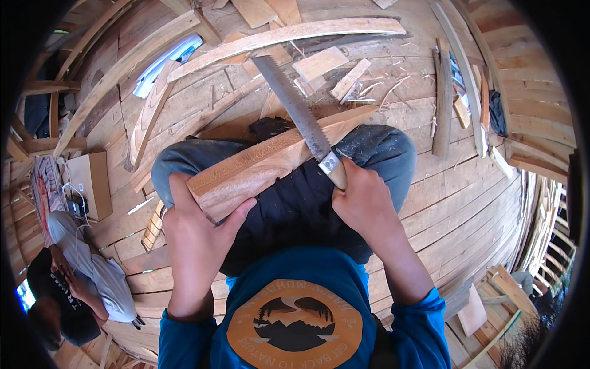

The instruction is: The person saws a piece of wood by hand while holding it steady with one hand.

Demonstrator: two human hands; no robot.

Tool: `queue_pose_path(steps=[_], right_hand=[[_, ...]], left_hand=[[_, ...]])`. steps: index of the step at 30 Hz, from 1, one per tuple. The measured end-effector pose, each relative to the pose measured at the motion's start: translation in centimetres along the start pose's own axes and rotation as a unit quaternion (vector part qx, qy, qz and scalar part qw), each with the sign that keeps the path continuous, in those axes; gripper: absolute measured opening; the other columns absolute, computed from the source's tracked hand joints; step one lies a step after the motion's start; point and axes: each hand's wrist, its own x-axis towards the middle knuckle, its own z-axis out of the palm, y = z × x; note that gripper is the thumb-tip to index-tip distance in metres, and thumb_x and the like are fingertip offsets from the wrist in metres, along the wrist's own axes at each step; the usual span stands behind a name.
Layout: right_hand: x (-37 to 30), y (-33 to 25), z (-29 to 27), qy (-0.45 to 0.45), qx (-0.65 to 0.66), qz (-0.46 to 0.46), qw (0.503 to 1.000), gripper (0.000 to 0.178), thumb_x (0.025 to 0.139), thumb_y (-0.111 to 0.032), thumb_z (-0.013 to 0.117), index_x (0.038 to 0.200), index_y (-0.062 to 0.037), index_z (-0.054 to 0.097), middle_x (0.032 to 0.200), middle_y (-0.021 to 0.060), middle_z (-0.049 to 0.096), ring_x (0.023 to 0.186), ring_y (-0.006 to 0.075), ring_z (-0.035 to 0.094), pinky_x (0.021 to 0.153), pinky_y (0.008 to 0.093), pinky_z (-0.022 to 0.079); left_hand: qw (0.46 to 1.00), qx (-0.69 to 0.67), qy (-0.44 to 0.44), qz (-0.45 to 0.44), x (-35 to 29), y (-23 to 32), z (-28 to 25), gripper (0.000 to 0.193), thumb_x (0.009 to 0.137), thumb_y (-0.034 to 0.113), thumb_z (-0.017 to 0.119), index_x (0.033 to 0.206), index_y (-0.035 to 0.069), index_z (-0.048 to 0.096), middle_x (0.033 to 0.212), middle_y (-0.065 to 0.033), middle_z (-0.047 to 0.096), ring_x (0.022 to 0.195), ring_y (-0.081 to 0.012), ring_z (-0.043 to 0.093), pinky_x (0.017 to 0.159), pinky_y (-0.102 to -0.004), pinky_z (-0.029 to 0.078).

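A thick wedge-shaped piece of wood (252, 169) lies slantwise across my lap, its broad end at the left and its narrow end pointing to the far right. My left hand (200, 227) grips the broad end, thumb along the near face and fingers behind it. In my right hand (365, 194) is a hand saw (295, 107), fingers closed round its pale wooden handle. The toothed blade crosses over the wood and points far left. Whether the blade touches the wood I cannot tell.
A long curved plank (289, 40) lies on the board floor ahead, with offcuts (319, 61) and shavings beside it. A person (74, 289) sits at the left near a cardboard box (91, 184). Poles and boards (442, 98) lie at the right.
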Motion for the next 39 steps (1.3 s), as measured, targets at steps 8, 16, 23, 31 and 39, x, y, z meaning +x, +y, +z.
queue_pose_path(steps=[8, 16, 23, 31, 39], right_hand=[[0.7, -0.3, -0.2, 0.013, -0.015, -0.029, 0.999, 0.017, 0.075, -0.012, 0.061, 0.089, -0.0010, 0.060, 0.081, 0.0241, 0.066, 0.081, 0.0423, 0.065, 0.074, 0.0509, 0.054], [0.2, -0.4, 0.4, -0.002, 0.009, -0.023, 1.000, 0.021, 0.077, -0.011, 0.060, 0.096, -0.0008, 0.060, 0.080, 0.0265, 0.065, 0.082, 0.0439, 0.064, 0.075, 0.0516, 0.053], [-0.3, -0.3, 0.3, 0.010, -0.006, -0.031, 0.999, 0.026, 0.076, -0.012, 0.061, 0.100, -0.0006, 0.059, 0.080, 0.0266, 0.065, 0.080, 0.0448, 0.065, 0.074, 0.0523, 0.053], [0.1, -0.7, -0.1, 0.026, -0.033, -0.019, 0.999, 0.022, 0.075, -0.010, 0.059, 0.094, -0.0012, 0.059, 0.078, 0.0266, 0.065, 0.079, 0.0447, 0.065, 0.073, 0.0524, 0.053], [0.0, -1.1, 0.3, 0.036, -0.031, -0.032, 0.998, 0.019, 0.074, -0.010, 0.062, 0.090, -0.0010, 0.056, 0.076, 0.0259, 0.065, 0.077, 0.0448, 0.064, 0.072, 0.0530, 0.053]], left_hand=[[1.000, 0.013, -0.006, 0.006, -0.3, 0.4, -0.3, 0.070, 0.067, 0.033, 0.086, 0.106, -0.002, 0.041, 0.069, -0.0214, 0.062, 0.065, -0.0426, 0.065, 0.053, -0.0420, 0.051], [1.000, 0.016, -0.008, 0.005, -0.1, 0.2, -0.3, 0.069, 0.068, 0.034, 0.085, 0.105, -0.003, 0.040, 0.068, -0.0232, 0.060, 0.064, -0.0439, 0.064, 0.052, -0.0432, 0.050], [1.000, 0.004, -0.004, 0.020, 0.0, 0.2, 0.0, 0.068, 0.068, 0.033, 0.086, 0.105, -0.002, 0.041, 0.067, -0.0211, 0.061, 0.063, -0.0422, 0.064, 0.052, -0.0422, 0.050], [1.000, 0.007, 0.005, 0.013, -0.2, 0.2, -0.4, 0.069, 0.067, 0.034, 0.086, 0.105, -0.003, 0.041, 0.064, -0.0201, 0.059, 0.061, -0.0416, 0.064, 0.051, -0.0413, 0.051], [0.999, 0.012, 0.004, 0.035, -0.1, 0.2, -0.2, 0.067, 0.068, 0.034, 0.085, 0.103, -0.003, 0.042, 0.062, -0.0185, 0.059, 0.057, -0.0394, 0.063, 0.049, -0.0416, 0.050]])
